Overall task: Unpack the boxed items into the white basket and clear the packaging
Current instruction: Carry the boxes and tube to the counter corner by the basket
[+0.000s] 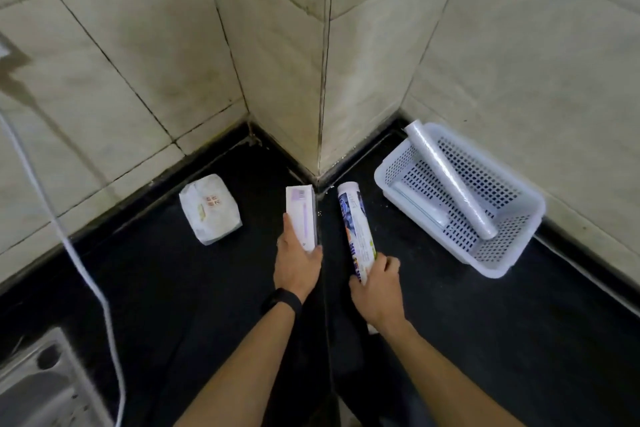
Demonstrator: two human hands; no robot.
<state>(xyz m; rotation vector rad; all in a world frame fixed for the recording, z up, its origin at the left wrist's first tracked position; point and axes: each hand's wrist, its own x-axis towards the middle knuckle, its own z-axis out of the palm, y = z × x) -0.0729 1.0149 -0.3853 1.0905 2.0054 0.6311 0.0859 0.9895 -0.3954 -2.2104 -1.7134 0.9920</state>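
Both hands are closed on goods: the left hand (298, 262) grips a white box (301, 218) by its near end, and the right hand (377, 279) grips a printed tube (356, 229), probably for unpacking. Right of the tube, the white basket (512, 246) holds a film roll (450, 180). Left of it, a white packet (209, 211) lies on the black counter (519, 340) in a tiled corner.

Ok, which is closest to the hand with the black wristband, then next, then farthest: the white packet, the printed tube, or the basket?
From the left hand, in the head view:
1. Printed tube, just to its right, held in the right hand.
2. White packet, off to the left on the black counter.
3. White basket, far right by the wall.
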